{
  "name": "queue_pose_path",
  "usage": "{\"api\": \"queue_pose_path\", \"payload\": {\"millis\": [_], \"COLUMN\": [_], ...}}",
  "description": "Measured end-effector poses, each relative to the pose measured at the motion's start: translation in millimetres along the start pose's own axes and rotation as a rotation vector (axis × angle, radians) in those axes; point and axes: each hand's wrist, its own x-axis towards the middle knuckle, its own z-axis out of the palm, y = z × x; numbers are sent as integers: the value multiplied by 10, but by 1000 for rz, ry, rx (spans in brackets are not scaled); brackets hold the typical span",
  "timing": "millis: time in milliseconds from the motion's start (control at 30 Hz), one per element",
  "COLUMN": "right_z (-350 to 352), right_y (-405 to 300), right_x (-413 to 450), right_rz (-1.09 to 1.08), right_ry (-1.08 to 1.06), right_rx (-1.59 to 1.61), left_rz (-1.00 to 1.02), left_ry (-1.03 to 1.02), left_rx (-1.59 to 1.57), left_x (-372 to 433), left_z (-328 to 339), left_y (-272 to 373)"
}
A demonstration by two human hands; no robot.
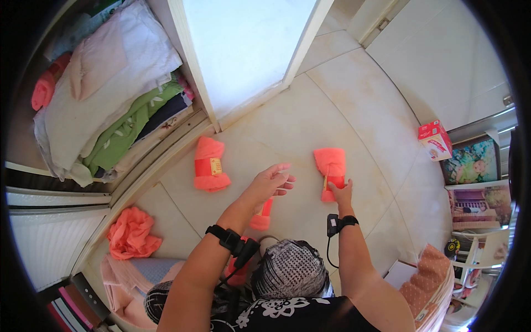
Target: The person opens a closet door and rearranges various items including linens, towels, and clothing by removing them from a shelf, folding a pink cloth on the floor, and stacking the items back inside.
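Note:
My left hand (271,182) hovers over the tiled floor with its fingers apart and nothing seen in it. Partly hidden beneath it lies a coral rolled towel (261,221) with a red band. At the right, my right hand (342,192) touches the lower end of another banded coral towel roll (330,162); whether it grips the roll is unclear. A third coral roll (210,164), its red band bearing a printed label, rests by the cabinet's base. Near my knees a further coral roll (237,272) is half covered by my left arm. Black straps circle both wrists.
An open cabinet at upper left holds folded cloths (103,79) and a coral roll (43,89). A crumpled coral cloth (133,233) lies left. A white door panel (244,50) stands ahead. Right are a red-and-white box (434,140), pictures and a white rack (477,251).

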Motion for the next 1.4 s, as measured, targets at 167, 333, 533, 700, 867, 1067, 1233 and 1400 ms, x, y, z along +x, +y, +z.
{"api": "queue_pose_path", "payload": {"millis": [167, 333, 533, 700, 867, 1067, 1233, 1400], "right_z": [129, -26, -601, -877, -982, -1241, -1106, -640], "right_y": [-904, -1702, -2847, -3513, -4118, -5186, -6520, -7614], "right_x": [-344, -650, -855, -1012, -1247, -1533, -1727, -1816], "right_rz": [503, 226, -528, -538, -501, -524, -539, -529], "right_ry": [-660, -1057, -1104, -1286, -1296, -1362, -1482, -1415], "right_rx": [855, 1074, 794, 1232, 1203, 1370, 1495, 1288], "left_rz": [-40, 28, 523, 711, 748, 980, 1166, 1229], "left_ry": [81, 364, 402, 247, 241, 424, 485, 454], "left_rx": [8, 39, -144, -313, -370, -468, -531, -598], "left_x": [-45, -183, -493, -848, -1323, -2049, -2558, -2624], "left_z": [-300, -388, -474, -744, -898, -1601, -1926, -2007], "left_y": [-96, 97, 742, 1168, 1498, 1780, 1857, 1842]}}
